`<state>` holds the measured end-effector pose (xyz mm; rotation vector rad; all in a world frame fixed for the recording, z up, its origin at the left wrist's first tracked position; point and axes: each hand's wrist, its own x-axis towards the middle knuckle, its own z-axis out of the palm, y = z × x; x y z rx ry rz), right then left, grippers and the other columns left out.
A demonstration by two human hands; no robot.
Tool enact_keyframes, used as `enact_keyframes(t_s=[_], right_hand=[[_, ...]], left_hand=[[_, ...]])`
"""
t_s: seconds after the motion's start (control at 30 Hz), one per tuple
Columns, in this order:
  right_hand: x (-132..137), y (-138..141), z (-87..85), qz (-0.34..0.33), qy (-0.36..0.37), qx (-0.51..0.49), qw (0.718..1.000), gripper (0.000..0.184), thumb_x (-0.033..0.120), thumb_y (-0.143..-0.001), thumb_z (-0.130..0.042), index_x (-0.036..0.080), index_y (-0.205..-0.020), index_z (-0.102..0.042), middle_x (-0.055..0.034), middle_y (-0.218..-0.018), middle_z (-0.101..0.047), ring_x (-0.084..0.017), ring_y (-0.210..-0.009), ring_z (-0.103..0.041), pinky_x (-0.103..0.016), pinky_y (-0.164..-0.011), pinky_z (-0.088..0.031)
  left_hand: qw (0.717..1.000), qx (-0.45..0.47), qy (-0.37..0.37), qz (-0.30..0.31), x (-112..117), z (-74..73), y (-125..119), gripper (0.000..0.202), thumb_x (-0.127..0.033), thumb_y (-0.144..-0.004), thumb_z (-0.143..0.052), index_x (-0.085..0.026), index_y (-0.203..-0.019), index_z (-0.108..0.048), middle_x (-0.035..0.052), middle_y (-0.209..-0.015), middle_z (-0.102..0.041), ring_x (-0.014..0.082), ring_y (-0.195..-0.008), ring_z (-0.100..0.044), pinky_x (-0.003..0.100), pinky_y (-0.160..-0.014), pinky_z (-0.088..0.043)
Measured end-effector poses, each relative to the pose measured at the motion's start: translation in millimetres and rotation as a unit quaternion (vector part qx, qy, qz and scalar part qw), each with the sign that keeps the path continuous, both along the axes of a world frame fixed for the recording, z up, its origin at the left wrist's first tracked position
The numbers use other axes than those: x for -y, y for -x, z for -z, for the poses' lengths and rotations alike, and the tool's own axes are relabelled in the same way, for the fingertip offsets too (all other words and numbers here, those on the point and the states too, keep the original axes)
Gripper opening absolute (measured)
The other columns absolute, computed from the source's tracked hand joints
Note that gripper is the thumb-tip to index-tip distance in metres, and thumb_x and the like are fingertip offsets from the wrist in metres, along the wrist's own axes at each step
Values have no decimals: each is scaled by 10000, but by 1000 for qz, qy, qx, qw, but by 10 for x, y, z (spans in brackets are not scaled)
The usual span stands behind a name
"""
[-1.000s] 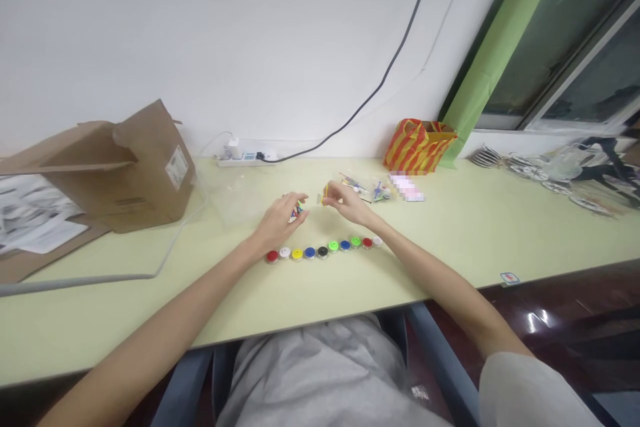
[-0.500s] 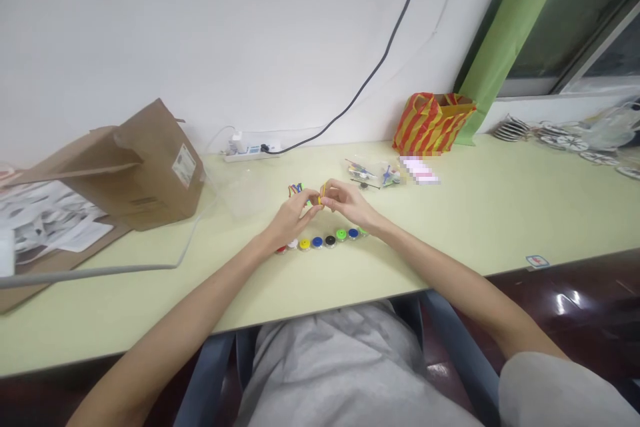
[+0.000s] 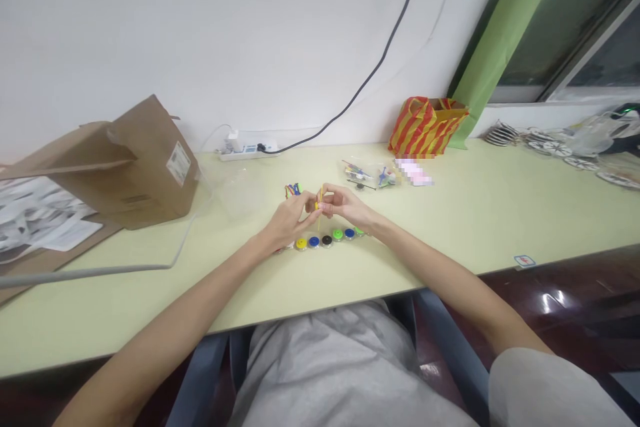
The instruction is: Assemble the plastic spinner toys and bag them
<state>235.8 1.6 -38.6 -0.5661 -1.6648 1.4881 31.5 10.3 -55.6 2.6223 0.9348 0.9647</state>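
Above the table, my left hand (image 3: 291, 219) and my right hand (image 3: 347, 204) meet, their fingertips pinched on a small yellow plastic piece (image 3: 317, 206) with a thin yellow strip standing up from it. The fingers cover much of the piece, so its exact kind cannot be made out. Below the hands runs a row of small round pieces with coloured tops, among them a yellow one (image 3: 301, 243), a black one (image 3: 327, 241) and a green one (image 3: 338, 234). My left wrist partly hides the row's left end. Just behind my left hand lies a bunch of multicoloured thin parts (image 3: 293, 190).
Clear bags of small plastic parts (image 3: 367, 175) lie behind my right hand. An open cardboard box (image 3: 145, 167) stands at left, by a grey cable (image 3: 100, 273). Against the wall are a power strip (image 3: 249, 150) and a striped bag (image 3: 429, 127). Wheel-like discs (image 3: 547, 143) lie far right.
The view has shifted slightly. Both hands stay together on the yellow piece, whose thin strip now stands more upright and also shows below the fingers.
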Motion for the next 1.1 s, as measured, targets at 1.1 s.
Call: enact_keyframes(t_s=[1.1], right_hand=[[-926,337,138,177,95,115,973,124,119,-777,-775,136,-811,-657,-82,-747,-764,-133,-550,-688,-213,-491,-547]], left_hand=[[973,31,-139,-181,-451,38,530,229,-383,-1041,-471,-204,-1151,-562,69,-992,-629,214,-887,-599,346,-821,-471]])
